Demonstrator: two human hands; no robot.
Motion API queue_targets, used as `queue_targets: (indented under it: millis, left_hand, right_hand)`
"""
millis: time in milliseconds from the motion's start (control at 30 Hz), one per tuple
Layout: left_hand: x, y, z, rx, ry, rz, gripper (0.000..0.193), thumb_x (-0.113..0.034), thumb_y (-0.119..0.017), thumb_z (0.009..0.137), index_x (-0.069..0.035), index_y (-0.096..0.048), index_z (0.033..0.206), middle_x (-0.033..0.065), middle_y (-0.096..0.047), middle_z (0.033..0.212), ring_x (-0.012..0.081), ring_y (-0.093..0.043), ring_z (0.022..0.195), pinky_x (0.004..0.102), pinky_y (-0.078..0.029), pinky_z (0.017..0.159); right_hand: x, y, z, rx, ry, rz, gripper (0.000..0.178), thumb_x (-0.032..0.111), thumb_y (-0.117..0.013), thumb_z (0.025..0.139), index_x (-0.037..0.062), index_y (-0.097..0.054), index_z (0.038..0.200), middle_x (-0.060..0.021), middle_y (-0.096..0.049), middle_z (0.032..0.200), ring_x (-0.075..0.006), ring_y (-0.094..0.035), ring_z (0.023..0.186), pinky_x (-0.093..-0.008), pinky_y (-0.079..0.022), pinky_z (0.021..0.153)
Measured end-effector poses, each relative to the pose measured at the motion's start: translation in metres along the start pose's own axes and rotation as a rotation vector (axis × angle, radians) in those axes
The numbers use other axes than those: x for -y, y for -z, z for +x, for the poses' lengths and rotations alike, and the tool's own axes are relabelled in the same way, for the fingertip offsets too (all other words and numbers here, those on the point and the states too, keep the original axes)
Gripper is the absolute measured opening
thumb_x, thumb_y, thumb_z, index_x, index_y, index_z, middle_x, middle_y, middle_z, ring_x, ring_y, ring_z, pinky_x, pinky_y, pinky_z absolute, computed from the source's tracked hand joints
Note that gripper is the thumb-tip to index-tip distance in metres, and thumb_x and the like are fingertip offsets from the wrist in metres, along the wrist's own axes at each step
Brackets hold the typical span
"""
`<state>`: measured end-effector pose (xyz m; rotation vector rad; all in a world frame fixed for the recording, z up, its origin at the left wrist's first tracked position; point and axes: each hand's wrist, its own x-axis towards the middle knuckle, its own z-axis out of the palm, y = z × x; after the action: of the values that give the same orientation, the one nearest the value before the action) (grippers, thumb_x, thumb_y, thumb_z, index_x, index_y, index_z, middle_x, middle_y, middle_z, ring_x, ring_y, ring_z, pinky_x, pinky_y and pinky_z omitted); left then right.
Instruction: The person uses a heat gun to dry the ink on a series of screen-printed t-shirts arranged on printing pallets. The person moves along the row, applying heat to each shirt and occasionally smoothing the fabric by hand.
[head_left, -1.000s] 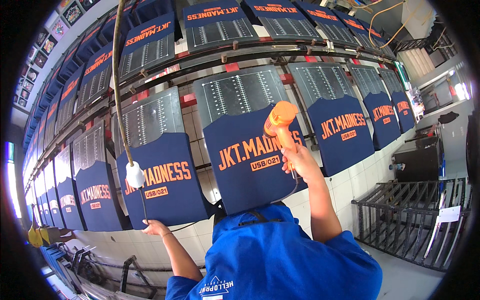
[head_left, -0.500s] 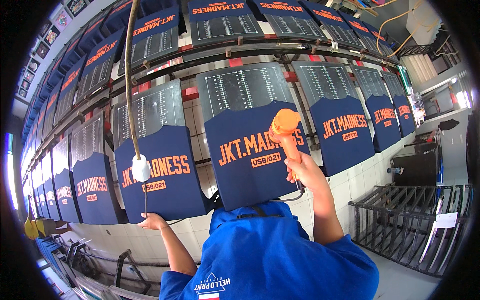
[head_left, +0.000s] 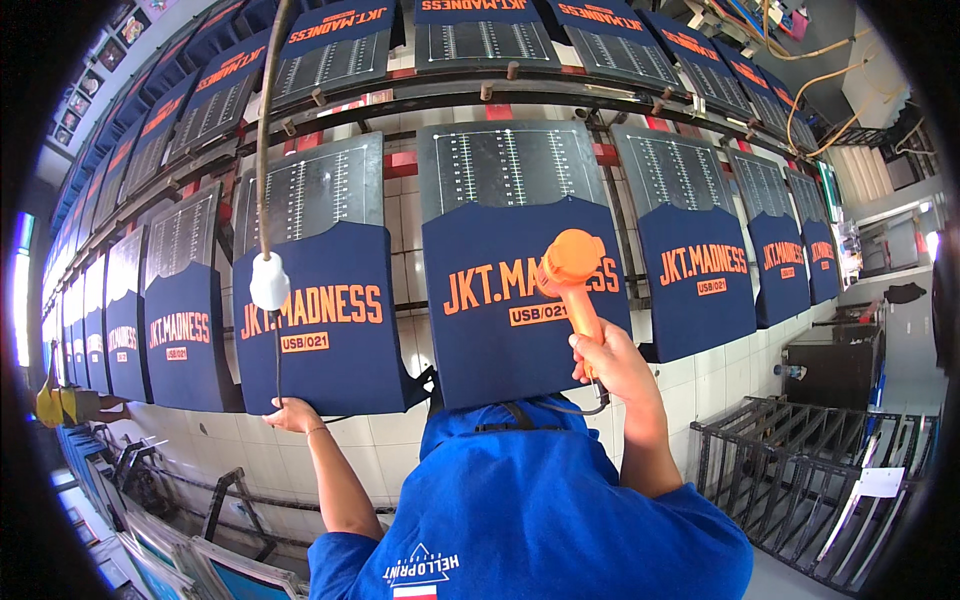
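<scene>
My right hand [head_left: 617, 362] is closed round the handle of an orange hair dryer [head_left: 572, 258]. Its head hangs over a navy shirt panel [head_left: 480, 370] with orange lettering, hiding part of the print. A gap between dryer and fabric cannot be judged. My left hand [head_left: 295, 415] is at the near edge of the neighbouring navy panel [head_left: 340, 375] on the left. Its fingers close on a thin dark power cord [head_left: 277, 350], which drops from a white plug connector [head_left: 270, 282]. Each panel lies on a black marked board [head_left: 510, 165].
More boards with printed navy panels run left and right, and a second row [head_left: 490, 40] stands behind a dark rail. A brown cable [head_left: 264, 130] hangs from above to the connector. At right is a black metal rack [head_left: 790, 470]. Several framed screens [head_left: 240, 575] lean at lower left.
The view has shifted, so the boards appear slightly higher. The dryer's head sits a little lower over the print. Both hands keep their holds.
</scene>
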<state>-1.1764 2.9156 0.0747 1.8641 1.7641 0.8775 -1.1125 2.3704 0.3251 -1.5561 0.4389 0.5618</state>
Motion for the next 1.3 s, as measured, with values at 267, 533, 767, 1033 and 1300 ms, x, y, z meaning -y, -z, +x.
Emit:
queue_targets:
  millis: [267,533,767,1033,1300]
  left_hand:
    - [-0.018,0.006,-0.012,-0.001,0.027,-0.002,0.056,-0.022,-0.046,0.095,0.015,-0.033,0.135,0.0338,-0.042,0.137,0.0445,-0.043,0.126,0.0463,-0.034,0.109]
    - [0.004,-0.004,0.002,-0.029,-0.006,0.015,0.052,-0.02,-0.044,0.095,0.014,-0.035,0.133,0.0337,-0.044,0.134,0.0443,-0.045,0.124,0.0455,-0.035,0.108]
    - [0.006,-0.008,0.004,-0.04,-0.018,-0.014,0.052,-0.02,-0.044,0.095,0.015,-0.035,0.132,0.0345,-0.044,0.134,0.0452,-0.045,0.124,0.046,-0.036,0.108]
    - [-0.007,0.001,-0.007,-0.024,0.01,0.013,0.051,-0.02,-0.044,0.097,0.014,-0.035,0.133,0.0342,-0.045,0.132,0.0453,-0.048,0.12,0.0468,-0.039,0.105]
    - [0.002,-0.003,-0.001,-0.07,-0.027,0.027,0.05,-0.019,-0.043,0.097,0.013,-0.034,0.133,0.0344,-0.044,0.132,0.0453,-0.049,0.119,0.0466,-0.039,0.104]
  right_hand:
    - [0.007,0.003,0.028,0.041,0.054,0.008,0.022,0.022,-0.06,0.091,0.0015,-0.054,0.096,-0.004,-0.056,0.074,-0.0132,-0.06,0.057,-0.0256,-0.049,0.05]
    - [0.018,-0.005,0.049,0.059,0.074,0.001,0.022,0.022,-0.059,0.091,0.0013,-0.053,0.097,-0.005,-0.057,0.075,-0.0146,-0.061,0.057,-0.0275,-0.05,0.05]
    - [0.023,-0.01,0.047,0.092,0.071,-0.02,0.022,0.022,-0.059,0.092,0.0009,-0.053,0.096,-0.0053,-0.057,0.075,-0.0145,-0.061,0.057,-0.027,-0.049,0.05]
    - [0.02,0.001,0.012,0.135,-0.046,-0.069,0.024,0.022,-0.06,0.091,-0.0001,-0.054,0.098,-0.0054,-0.056,0.076,-0.0139,-0.061,0.058,-0.0266,-0.049,0.05]
    - [0.034,-0.008,0.032,0.158,-0.013,-0.11,0.023,0.022,-0.059,0.092,0.0006,-0.053,0.099,-0.0051,-0.057,0.076,-0.014,-0.061,0.059,-0.0263,-0.049,0.051]
